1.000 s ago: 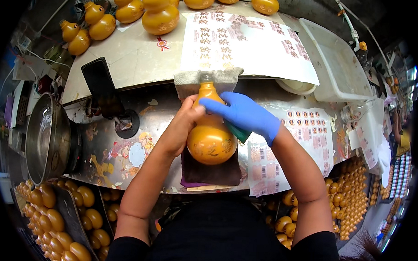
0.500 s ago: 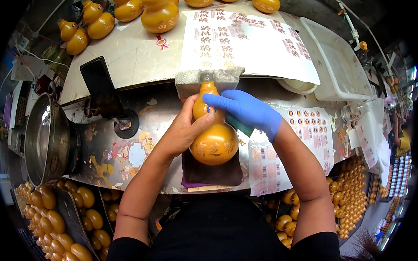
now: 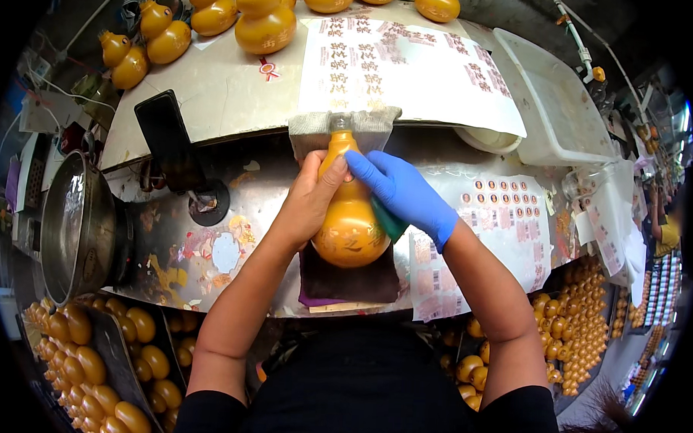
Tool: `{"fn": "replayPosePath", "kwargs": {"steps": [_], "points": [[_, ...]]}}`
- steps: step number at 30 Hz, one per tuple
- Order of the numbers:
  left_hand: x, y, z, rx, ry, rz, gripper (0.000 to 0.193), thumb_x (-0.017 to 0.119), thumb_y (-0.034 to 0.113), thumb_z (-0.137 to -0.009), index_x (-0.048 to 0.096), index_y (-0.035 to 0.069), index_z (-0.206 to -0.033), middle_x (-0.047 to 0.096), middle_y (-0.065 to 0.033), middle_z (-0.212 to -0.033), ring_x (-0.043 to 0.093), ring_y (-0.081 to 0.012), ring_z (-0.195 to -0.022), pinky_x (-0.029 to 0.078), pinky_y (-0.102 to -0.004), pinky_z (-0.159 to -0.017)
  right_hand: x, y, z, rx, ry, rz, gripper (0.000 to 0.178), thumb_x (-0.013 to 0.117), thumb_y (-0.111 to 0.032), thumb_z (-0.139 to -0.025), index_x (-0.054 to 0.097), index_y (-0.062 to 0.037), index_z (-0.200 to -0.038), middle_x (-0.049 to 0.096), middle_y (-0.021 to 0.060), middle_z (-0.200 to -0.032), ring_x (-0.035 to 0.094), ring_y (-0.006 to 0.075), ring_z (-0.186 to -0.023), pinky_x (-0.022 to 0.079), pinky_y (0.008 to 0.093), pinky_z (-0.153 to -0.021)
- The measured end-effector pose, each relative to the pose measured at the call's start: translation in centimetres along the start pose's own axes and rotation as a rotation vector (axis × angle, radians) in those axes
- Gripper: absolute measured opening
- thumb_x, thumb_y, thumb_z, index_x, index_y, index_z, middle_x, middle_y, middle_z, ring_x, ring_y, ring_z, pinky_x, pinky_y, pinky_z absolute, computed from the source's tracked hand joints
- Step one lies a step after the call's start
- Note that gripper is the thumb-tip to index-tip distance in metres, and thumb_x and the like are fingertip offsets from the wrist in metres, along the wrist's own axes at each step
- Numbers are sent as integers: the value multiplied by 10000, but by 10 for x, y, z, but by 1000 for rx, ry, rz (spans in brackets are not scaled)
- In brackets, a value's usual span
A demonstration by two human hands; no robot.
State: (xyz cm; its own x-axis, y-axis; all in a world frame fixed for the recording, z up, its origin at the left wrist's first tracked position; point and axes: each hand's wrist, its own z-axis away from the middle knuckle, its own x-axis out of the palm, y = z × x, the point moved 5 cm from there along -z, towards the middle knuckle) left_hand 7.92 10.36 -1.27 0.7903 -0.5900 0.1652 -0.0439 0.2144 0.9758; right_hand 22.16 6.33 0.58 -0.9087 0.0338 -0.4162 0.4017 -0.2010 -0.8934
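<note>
An amber gourd-shaped bottle (image 3: pixel 350 230) with dark written characters on its lower bulb lies tilted before me, its clear glass neck (image 3: pixel 340 123) pointing away. The neck end rests by a grey-white cloth pad (image 3: pixel 379 124). My left hand (image 3: pixel 315 196), bare, is closed around the bottle's left side, its thumb on the upper bulb. On the right side, my right hand (image 3: pixel 408 190) in a blue glove presses its thumb to the upper bulb. Under its fingers, against the bottle, sits a dark green flat piece (image 3: pixel 392 223). Below the bottle lies a dark brown cloth (image 3: pixel 348 278).
Printed sticker sheets (image 3: pixel 506 230) lie right of my hands; a larger sheet (image 3: pixel 443 82) covers the raised board. A phone on a stand (image 3: pixel 164 138) and a metal pan (image 3: pixel 79 222) stand left. Several amber gourd bottles (image 3: pixel 168 38) line the back. A plastic tub (image 3: pixel 553 94) sits far right.
My left thumb has moved up toward the bottle's neck, and my right thumb has drawn in. The bottle has turned a little, so its characters now sit farther right; the small round label is covered.
</note>
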Motion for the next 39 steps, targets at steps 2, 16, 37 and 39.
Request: {"fn": "replayPosePath", "kwargs": {"steps": [2, 16, 37, 39], "points": [[-3, -5, -1, 39, -20, -46, 482, 442, 434, -1001, 442, -4, -1202, 547, -76, -1082, 520, -134, -999, 428, -281, -897, 1, 5, 0, 18, -46, -70, 661, 517, -620, -890, 606, 35, -901, 604, 178, -805, 566, 234, -732, 470, 337, -738], [-7, 5, 4, 4, -184, -29, 546, 470, 383, -1003, 355, 3, -1377, 525, -104, -1238, 503, -157, -1155, 405, -288, -986, -3, 3, 0, -60, -164, -42, 579, 638, -542, -851, 609, 6, -1039, 634, 122, -855, 583, 171, -736, 484, 326, -709], [2, 11, 8, 79, -100, -108, 663, 670, 335, -886, 357, -30, -1344, 556, -149, -1176, 558, -189, -1087, 454, -325, -942, -30, -45, 2, -64, 128, -526, 290, 668, -216, -893, 585, -36, -1103, 605, 18, -961, 563, 77, -840, 475, 223, -747], [1, 7, 7, 54, -92, -99, 663, 678, 316, -878, 357, -31, -1342, 562, -153, -1171, 560, -191, -1091, 455, -324, -944, -28, -56, 2, 6, 16, -699, 329, 667, -238, -893, 582, -31, -1134, 613, 28, -974, 565, 80, -836, 476, 227, -749]]}}
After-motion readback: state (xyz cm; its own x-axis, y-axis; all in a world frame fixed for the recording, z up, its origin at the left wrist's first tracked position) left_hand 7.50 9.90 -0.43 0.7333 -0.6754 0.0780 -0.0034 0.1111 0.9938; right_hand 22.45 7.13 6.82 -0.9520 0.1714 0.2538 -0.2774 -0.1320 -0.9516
